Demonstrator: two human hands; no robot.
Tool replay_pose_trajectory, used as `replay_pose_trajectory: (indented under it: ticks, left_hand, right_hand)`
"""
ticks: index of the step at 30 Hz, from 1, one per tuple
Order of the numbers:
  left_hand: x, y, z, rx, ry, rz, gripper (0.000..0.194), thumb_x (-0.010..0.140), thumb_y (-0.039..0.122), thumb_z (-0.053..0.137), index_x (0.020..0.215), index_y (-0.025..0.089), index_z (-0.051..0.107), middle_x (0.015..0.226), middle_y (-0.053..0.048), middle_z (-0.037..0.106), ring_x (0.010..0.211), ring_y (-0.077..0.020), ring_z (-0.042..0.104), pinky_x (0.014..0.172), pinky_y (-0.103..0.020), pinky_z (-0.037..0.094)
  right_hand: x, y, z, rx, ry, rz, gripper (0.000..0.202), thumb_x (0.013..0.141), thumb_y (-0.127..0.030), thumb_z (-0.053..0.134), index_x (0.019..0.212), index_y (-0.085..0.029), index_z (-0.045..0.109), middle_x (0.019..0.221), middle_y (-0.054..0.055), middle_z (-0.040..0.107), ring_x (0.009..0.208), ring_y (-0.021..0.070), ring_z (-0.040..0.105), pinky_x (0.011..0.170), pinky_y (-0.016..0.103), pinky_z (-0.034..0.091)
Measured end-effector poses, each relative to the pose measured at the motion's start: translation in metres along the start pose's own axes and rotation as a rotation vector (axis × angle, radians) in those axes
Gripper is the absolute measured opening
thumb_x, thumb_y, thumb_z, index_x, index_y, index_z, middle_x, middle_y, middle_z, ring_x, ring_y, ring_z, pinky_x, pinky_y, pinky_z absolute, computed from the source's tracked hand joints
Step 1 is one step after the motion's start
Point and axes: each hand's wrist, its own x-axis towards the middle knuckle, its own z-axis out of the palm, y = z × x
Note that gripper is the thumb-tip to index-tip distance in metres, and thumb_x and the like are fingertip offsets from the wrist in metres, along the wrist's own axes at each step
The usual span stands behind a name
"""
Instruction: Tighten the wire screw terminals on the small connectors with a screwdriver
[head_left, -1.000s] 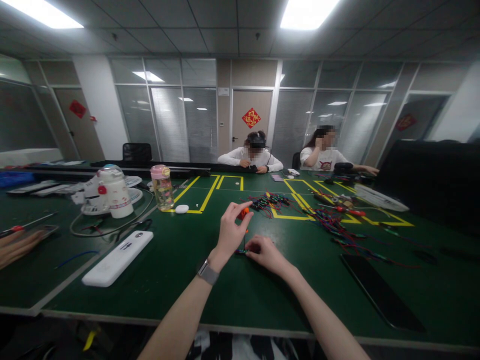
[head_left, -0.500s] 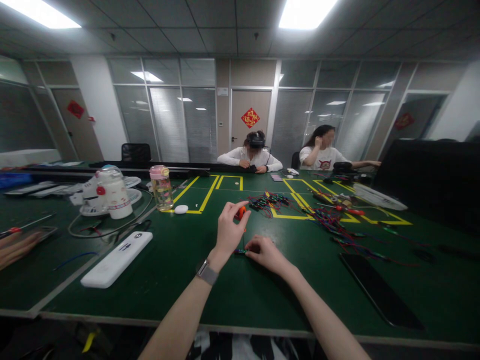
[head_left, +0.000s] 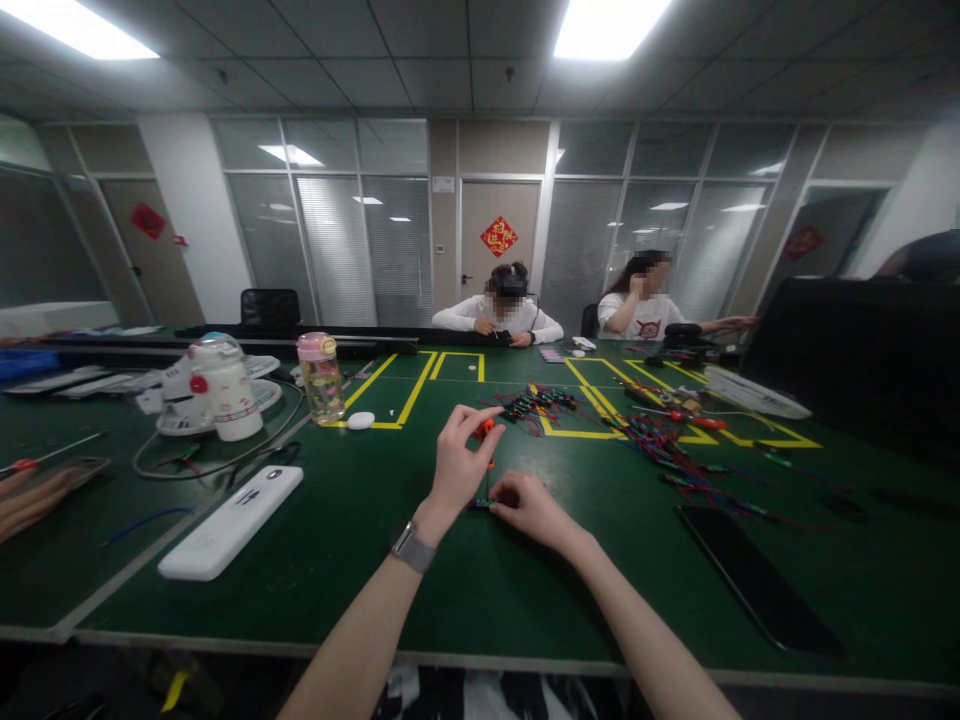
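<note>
My left hand, with a grey-banded watch on its wrist, grips the orange handle of a screwdriver between thumb and fingers. The thin shaft points down at a small green connector on the table. My right hand pinches the right end of that connector against the tabletop. Beyond both hands lies a pile of green connectors with red and black wires. More wired connectors spread to the right.
A white power bank lies at left, a black phone at right. Behind stand a white kettle and a pink-lidded bottle. Another person's hand is at far left. Two people sit across the green table.
The orange handle has turned slightly in my left hand's fingers. My right hand stays on the connector. The view has shifted slightly.
</note>
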Motion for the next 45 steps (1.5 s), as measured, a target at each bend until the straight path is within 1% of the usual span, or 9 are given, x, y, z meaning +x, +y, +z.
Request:
replay_pose_trajectory:
  ticks: [2, 8, 15, 22, 26, 32, 37, 39, 45]
  left_hand:
    - [-0.0001, 0.0004, -0.0004, 0.010, -0.002, -0.008, 0.021, 0.087, 0.029, 0.058, 0.106, 0.023, 0.067, 0.086, -0.001, 0.054, 0.078, -0.0129, 0.055, 0.075, -0.026, 0.046]
    - [0.0009, 0.0028, -0.0019, -0.074, -0.095, -0.012, 0.032, 0.095, 0.021, 0.040, 0.122, 0.022, 0.058, 0.099, -0.005, 0.061, 0.091, -0.0145, 0.058, 0.081, -0.027, 0.046]
    - [0.0006, 0.0021, -0.0006, 0.036, 0.016, -0.022, 0.018, 0.086, 0.028, 0.059, 0.101, 0.023, 0.068, 0.082, -0.001, 0.051, 0.073, -0.0123, 0.054, 0.072, -0.026, 0.046]
    - [-0.0004, 0.0035, -0.0031, -0.085, -0.071, 0.004, 0.032, 0.095, 0.019, 0.038, 0.119, 0.021, 0.060, 0.104, -0.006, 0.061, 0.094, -0.0156, 0.058, 0.085, -0.029, 0.046]
    - [0.0001, 0.0037, -0.0026, -0.072, -0.043, 0.014, 0.028, 0.094, 0.020, 0.042, 0.111, 0.021, 0.063, 0.095, -0.005, 0.061, 0.086, -0.0153, 0.058, 0.078, -0.028, 0.047]
    - [0.0002, 0.0036, -0.0018, 0.037, 0.029, 0.017, 0.016, 0.086, 0.028, 0.059, 0.097, 0.022, 0.069, 0.081, -0.001, 0.049, 0.074, -0.0126, 0.053, 0.072, -0.025, 0.046]
    - [-0.0005, 0.0027, -0.0022, -0.043, -0.062, 0.002, 0.031, 0.095, 0.023, 0.040, 0.119, 0.023, 0.061, 0.103, -0.005, 0.059, 0.096, -0.0152, 0.057, 0.086, -0.029, 0.045]
    - [-0.0006, 0.0017, -0.0013, -0.096, -0.090, -0.025, 0.034, 0.097, 0.022, 0.036, 0.124, 0.022, 0.056, 0.109, -0.007, 0.061, 0.097, -0.0154, 0.059, 0.087, -0.030, 0.046]
    - [-0.0003, -0.0002, 0.0005, -0.029, -0.024, -0.038, 0.029, 0.091, 0.028, 0.051, 0.118, 0.023, 0.060, 0.092, -0.003, 0.061, 0.082, -0.0150, 0.059, 0.078, -0.029, 0.048]
  right_hand:
    - [-0.0003, -0.0003, -0.0001, 0.000, 0.001, -0.002, 0.012, 0.073, -0.010, 0.065, 0.083, -0.015, 0.070, 0.079, 0.004, 0.064, 0.071, 0.0153, 0.057, 0.064, 0.024, 0.043]
    - [-0.0008, 0.0009, 0.0012, -0.006, 0.008, -0.011, 0.012, 0.073, -0.010, 0.064, 0.083, -0.015, 0.070, 0.081, 0.004, 0.065, 0.073, 0.0159, 0.058, 0.067, 0.025, 0.044]
    - [0.0015, 0.0028, 0.0026, 0.022, 0.005, -0.010, 0.015, 0.072, -0.009, 0.065, 0.084, -0.014, 0.071, 0.082, 0.004, 0.064, 0.073, 0.0153, 0.059, 0.067, 0.024, 0.045]
    - [0.0007, -0.0008, 0.0007, 0.010, -0.007, -0.009, 0.016, 0.073, -0.008, 0.064, 0.085, -0.015, 0.072, 0.082, 0.004, 0.064, 0.074, 0.0153, 0.059, 0.067, 0.023, 0.045]
    - [0.0007, -0.0011, 0.0006, 0.013, -0.008, -0.008, 0.015, 0.073, -0.008, 0.064, 0.084, -0.015, 0.073, 0.082, 0.005, 0.064, 0.074, 0.0155, 0.059, 0.067, 0.023, 0.045]
    - [0.0010, -0.0003, 0.0009, 0.017, -0.005, -0.010, 0.014, 0.073, -0.007, 0.065, 0.083, -0.014, 0.072, 0.081, 0.004, 0.064, 0.073, 0.0150, 0.059, 0.067, 0.023, 0.045]
    - [0.0008, -0.0031, 0.0003, 0.007, 0.001, 0.005, 0.013, 0.073, -0.007, 0.064, 0.080, -0.014, 0.072, 0.080, 0.005, 0.064, 0.072, 0.0149, 0.059, 0.066, 0.023, 0.045]
    - [0.0010, -0.0030, 0.0007, 0.013, 0.004, -0.001, 0.013, 0.072, -0.007, 0.065, 0.080, -0.013, 0.072, 0.081, 0.005, 0.064, 0.072, 0.0147, 0.059, 0.065, 0.023, 0.045]
    - [0.0014, -0.0010, 0.0019, 0.007, 0.002, 0.007, 0.011, 0.073, -0.010, 0.066, 0.080, -0.015, 0.073, 0.081, 0.005, 0.064, 0.073, 0.0153, 0.059, 0.065, 0.023, 0.045]
